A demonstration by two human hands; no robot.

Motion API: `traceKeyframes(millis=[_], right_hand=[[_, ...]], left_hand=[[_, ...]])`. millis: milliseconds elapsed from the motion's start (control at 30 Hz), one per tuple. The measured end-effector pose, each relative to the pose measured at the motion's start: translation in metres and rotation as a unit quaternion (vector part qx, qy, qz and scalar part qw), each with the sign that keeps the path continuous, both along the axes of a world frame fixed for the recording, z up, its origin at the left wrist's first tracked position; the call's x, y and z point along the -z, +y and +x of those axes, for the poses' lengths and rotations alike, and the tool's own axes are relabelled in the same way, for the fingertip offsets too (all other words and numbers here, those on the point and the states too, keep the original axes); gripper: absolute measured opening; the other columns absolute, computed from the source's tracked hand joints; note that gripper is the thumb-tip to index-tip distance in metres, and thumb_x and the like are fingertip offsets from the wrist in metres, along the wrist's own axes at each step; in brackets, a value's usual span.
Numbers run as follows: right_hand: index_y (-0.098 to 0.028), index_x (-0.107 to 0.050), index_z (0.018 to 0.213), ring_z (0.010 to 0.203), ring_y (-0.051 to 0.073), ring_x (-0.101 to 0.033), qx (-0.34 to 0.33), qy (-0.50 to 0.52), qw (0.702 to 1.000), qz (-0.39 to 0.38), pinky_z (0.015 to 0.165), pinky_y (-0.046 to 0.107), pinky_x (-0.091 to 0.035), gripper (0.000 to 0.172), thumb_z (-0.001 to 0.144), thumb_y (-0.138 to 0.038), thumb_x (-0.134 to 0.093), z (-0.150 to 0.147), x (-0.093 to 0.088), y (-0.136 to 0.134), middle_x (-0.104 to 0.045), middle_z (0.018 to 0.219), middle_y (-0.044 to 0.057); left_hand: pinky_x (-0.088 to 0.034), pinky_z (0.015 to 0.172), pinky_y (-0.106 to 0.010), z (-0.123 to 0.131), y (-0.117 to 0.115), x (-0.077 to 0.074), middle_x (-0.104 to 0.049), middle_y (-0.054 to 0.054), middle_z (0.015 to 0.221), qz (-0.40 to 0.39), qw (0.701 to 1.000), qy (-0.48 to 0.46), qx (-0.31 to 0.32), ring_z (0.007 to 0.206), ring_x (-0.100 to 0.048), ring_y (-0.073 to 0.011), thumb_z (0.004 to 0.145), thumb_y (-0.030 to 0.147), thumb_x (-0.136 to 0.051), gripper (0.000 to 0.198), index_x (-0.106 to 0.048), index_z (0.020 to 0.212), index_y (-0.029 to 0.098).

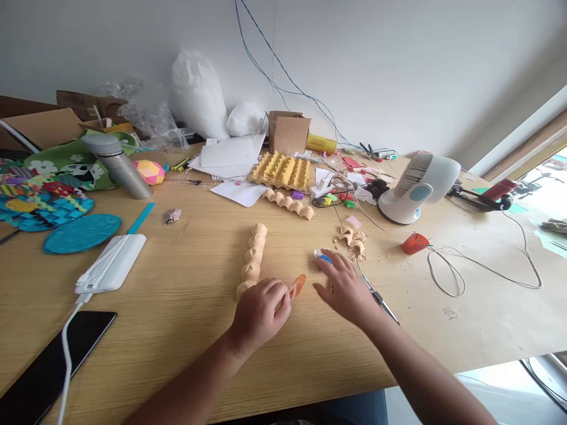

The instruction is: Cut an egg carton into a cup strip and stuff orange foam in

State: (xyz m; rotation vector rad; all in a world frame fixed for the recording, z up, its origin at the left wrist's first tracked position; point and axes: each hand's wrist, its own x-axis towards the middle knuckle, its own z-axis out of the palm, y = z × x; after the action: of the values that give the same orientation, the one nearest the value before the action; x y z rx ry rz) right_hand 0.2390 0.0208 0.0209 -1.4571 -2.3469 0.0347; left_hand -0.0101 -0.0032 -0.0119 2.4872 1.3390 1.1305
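Orange piece (298, 287) sits pinched in the left hand (261, 310), over the worktop (186, 330) beside an egg-carton strip (254, 256); the right hand (348, 289) spreads its fingers at a blue thing (325, 260). A loose pinch could drop the piece; a careless knuckle could shove the strip.

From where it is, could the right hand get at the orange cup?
Probably yes. The right hand has its fingers spread, and only the slim tool, lying flat, seems to come between it and the orange cup.
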Motion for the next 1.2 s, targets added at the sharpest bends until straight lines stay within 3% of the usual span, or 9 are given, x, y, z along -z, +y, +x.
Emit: traceKeyframes(millis=[167,367,467,633,733,800,1000,1100,1200], right_hand=[[-0.033,-0.047,0.159,0.153,0.044,-0.048,-0.113,0.032,0.992,-0.044,0.122,0.069,-0.040,0.087,0.082,-0.032,-0.089,-0.048,-0.003,-0.026,-0.054,0.165,0.016],[-0.024,-0.061,0.135,0.125,0.034,-0.068,-0.141,0.114,0.983,-0.006,0.123,0.062,-0.040,0.049,0.089,-0.029,-0.078,-0.065,0.026,-0.004,-0.075,0.126,0.014],[-0.023,-0.063,0.125,0.105,0.028,-0.071,-0.152,0.156,0.976,-0.011,0.103,0.048,-0.056,0.036,0.091,-0.026,-0.074,-0.063,0.035,0.001,-0.075,0.112,0.011],[-0.023,-0.063,0.124,0.098,0.027,-0.072,-0.161,0.151,0.975,-0.033,0.088,0.040,-0.056,0.029,0.096,-0.027,-0.071,-0.060,0.036,-0.001,-0.077,0.109,0.010],[-0.020,-0.064,0.124,0.097,0.029,-0.072,-0.125,0.149,0.981,-0.027,0.087,0.042,-0.056,0.030,0.096,-0.026,-0.072,-0.060,0.037,0.000,-0.077,0.106,0.011],[-0.019,-0.064,0.125,0.098,0.030,-0.073,-0.099,0.144,0.984,-0.030,0.087,0.043,-0.057,0.032,0.095,-0.026,-0.073,-0.063,0.039,-0.001,-0.077,0.107,0.013],[-0.021,-0.051,0.155,0.124,0.035,-0.070,-0.080,0.101,0.991,-0.039,0.104,0.050,-0.056,0.071,0.093,-0.042,-0.078,-0.054,0.015,-0.014,-0.073,0.135,0.017],[-0.027,-0.069,0.139,0.122,0.033,-0.071,0.004,0.085,0.996,-0.025,0.102,0.048,-0.057,0.044,0.098,-0.043,-0.072,-0.010,-0.013,0.011,-0.074,0.137,0.013],[-0.024,-0.079,0.119,0.115,0.033,-0.073,0.187,0.003,0.982,-0.027,0.096,0.045,-0.057,0.027,0.102,-0.040,-0.065,0.051,-0.032,0.073,-0.078,0.128,0.011]], left_hand=[[-0.048,0.069,-0.032,-0.002,0.000,-0.001,-0.069,-0.002,0.078,-0.037,0.998,-0.055,-0.004,0.075,-0.065,-0.0175,0.098,0.014,-0.054,0.019,-0.059,0.082,0.022],[-0.051,0.073,-0.031,-0.002,0.001,-0.003,-0.071,-0.001,0.081,-0.066,0.992,-0.110,0.007,0.076,-0.068,-0.0168,0.098,0.014,-0.053,0.018,-0.059,0.084,0.022],[-0.050,0.071,-0.031,-0.004,0.004,-0.003,-0.069,-0.001,0.078,-0.075,0.992,-0.106,-0.002,0.074,-0.066,-0.0169,0.096,0.013,-0.053,0.018,-0.056,0.080,0.023],[-0.051,0.072,-0.030,-0.008,0.006,-0.001,-0.068,-0.001,0.080,-0.080,0.992,-0.095,-0.023,0.077,-0.066,-0.0171,0.097,0.015,-0.053,0.018,-0.055,0.081,0.023],[-0.052,0.074,-0.030,-0.008,0.004,-0.002,-0.073,-0.003,0.092,-0.071,0.994,-0.083,-0.016,0.085,-0.070,-0.0187,0.099,0.024,-0.060,0.002,-0.061,0.098,0.022],[-0.053,0.074,-0.031,-0.007,0.002,-0.001,-0.074,-0.004,0.096,-0.059,0.996,-0.067,-0.015,0.087,-0.071,-0.0196,0.098,0.029,-0.066,0.011,-0.063,0.105,0.022],[-0.047,0.067,-0.028,-0.005,0.002,0.004,-0.068,0.002,0.078,-0.052,0.997,-0.056,-0.027,0.072,-0.066,-0.0145,0.101,0.017,-0.059,0.014,-0.058,0.088,0.022],[-0.046,0.067,-0.027,-0.004,0.001,0.004,-0.068,0.002,0.079,-0.049,0.997,-0.061,-0.017,0.071,-0.064,-0.0137,0.101,0.017,-0.060,0.014,-0.057,0.089,0.022],[-0.046,0.070,-0.027,-0.002,-0.002,0.002,-0.067,0.002,0.079,-0.056,0.996,-0.062,-0.001,0.073,-0.063,-0.0137,0.102,0.016,-0.058,0.014,-0.056,0.089,0.022]])
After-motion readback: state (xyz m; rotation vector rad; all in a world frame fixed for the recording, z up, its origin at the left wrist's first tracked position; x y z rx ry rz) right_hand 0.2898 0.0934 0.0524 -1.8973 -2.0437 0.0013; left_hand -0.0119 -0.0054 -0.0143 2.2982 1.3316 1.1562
